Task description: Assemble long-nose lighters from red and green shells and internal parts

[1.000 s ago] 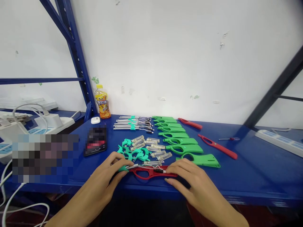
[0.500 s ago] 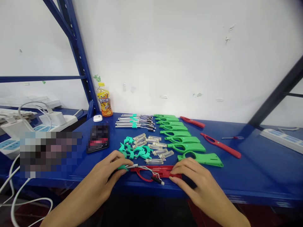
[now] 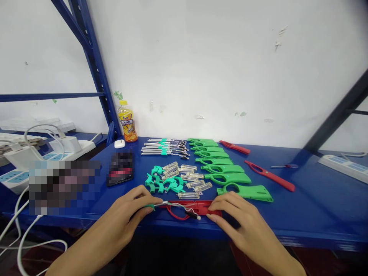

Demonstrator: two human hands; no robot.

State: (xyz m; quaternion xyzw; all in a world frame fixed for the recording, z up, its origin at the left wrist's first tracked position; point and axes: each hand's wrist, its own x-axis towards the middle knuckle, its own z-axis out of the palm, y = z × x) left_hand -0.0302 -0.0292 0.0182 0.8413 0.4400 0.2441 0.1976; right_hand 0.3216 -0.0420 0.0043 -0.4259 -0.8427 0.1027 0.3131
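Note:
My left hand (image 3: pixel 139 205) pinches a metal lighter tube (image 3: pixel 165 202), mostly covered by the fingers, with a teal piece at its lower side. White wires (image 3: pixel 182 206) run from the tube to a black igniter (image 3: pixel 191 215) with a pale tip, lying over a red lighter shell (image 3: pixel 198 207). That shell lies inside up near the table's front edge, its trigger loop toward me. Gripping its right end is my right hand (image 3: pixel 237 212), fingers closed. Just behind are clear fuel tanks (image 3: pixel 188 195) and teal trigger parts (image 3: pixel 175 184).
Behind lie several wired metal tubes (image 3: pixel 156 152). Green shells (image 3: pixel 245 191) form a column, with two red shells (image 3: pixel 270 176) and a screwdriver (image 3: pixel 284 166) to the right. At left are a phone (image 3: pixel 120 168), white case (image 3: pixel 119 143), drink bottle (image 3: pixel 127 122) and power strips (image 3: pixel 14 178).
My left hand has brought the tube slightly lower, closer to the red shell's left end. The igniter has shifted a little right. My right hand keeps its grip.

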